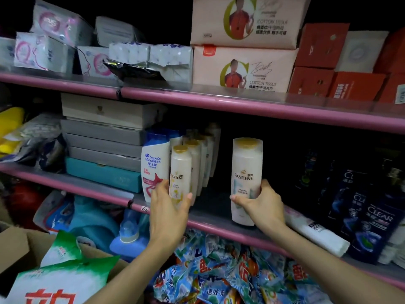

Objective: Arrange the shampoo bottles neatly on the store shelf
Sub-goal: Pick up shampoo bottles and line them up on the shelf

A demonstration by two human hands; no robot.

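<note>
Now both hands grip shampoo bottles: left hand (169, 207) the yellow-label bottle (180, 174), right hand (259, 206) the lone white bottle (246, 172) mid-frame; it likely needs sliding left to the row.

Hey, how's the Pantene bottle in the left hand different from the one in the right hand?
The left-hand Pantene bottle looks slimmer with yellow label art; the right-hand Pantene bottle looks broader with pale blue art. The left hand holds its bottle at the front of a row of similar bottles; the right hand holds its bottle standing alone on the shelf. Both are upright, white, gold-capped.
</note>
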